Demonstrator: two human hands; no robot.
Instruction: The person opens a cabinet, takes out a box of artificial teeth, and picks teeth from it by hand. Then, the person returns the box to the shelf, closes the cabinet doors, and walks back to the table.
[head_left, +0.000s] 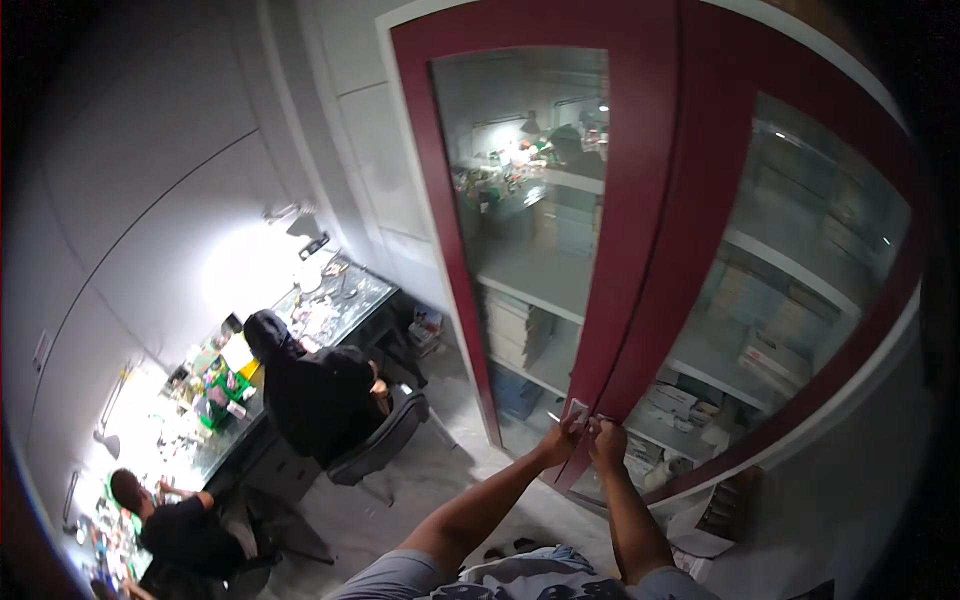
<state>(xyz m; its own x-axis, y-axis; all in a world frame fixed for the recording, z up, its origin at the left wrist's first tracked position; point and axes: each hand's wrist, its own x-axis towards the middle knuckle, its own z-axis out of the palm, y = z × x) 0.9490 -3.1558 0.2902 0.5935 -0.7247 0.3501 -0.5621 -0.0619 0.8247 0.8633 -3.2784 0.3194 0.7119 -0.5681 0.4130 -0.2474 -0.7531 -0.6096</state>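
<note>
Both hands are up at lower centre of the frame: the left hand (562,436) and right hand (606,437) pinch close together on the small metal handles (580,409) where the two cabinet doors (640,250) meet. The handles sit right at the fingertips, equally near both. The doors are tall, dark red-framed glass, their seam running upward to the frame's top, with shelves of boxes behind.
</note>
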